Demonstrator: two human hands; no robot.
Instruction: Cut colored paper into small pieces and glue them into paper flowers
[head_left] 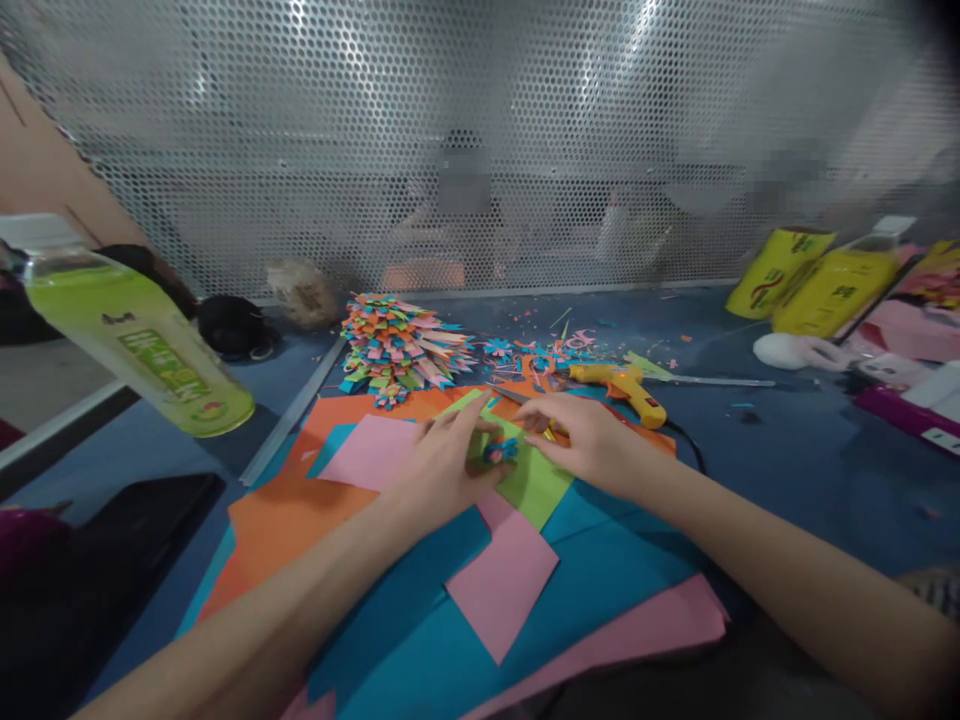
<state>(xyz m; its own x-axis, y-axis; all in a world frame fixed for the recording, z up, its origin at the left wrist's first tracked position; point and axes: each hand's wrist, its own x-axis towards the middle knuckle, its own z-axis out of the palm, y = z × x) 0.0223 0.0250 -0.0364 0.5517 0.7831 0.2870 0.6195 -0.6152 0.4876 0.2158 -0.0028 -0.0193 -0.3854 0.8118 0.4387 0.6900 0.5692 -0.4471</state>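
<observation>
A small blue paper flower (501, 450) with a pink centre sits at the thumb and fingers of my left hand (442, 455), which is closed around it. Facing it from the right, my right hand (581, 440) has curled fingers close to the flower; whatever is between their tips is too small to make out. Scissors (510, 394) with yellow handles lie partly under my right hand. Beneath both hands is a green paper sheet (544, 490), with a pink paper piece (506, 590) and large blue sheets (615, 550) nearer me.
Behind my hands stand a colourful paper-strip cone (394, 345), paper scraps (540, 355) and a yellow glue gun (626, 388) with a cord. A green drink bottle (150, 350) is at left, above a black phone (150, 520). Yellow bottles (844, 285) stand at right, before a perforated metal panel (562, 130).
</observation>
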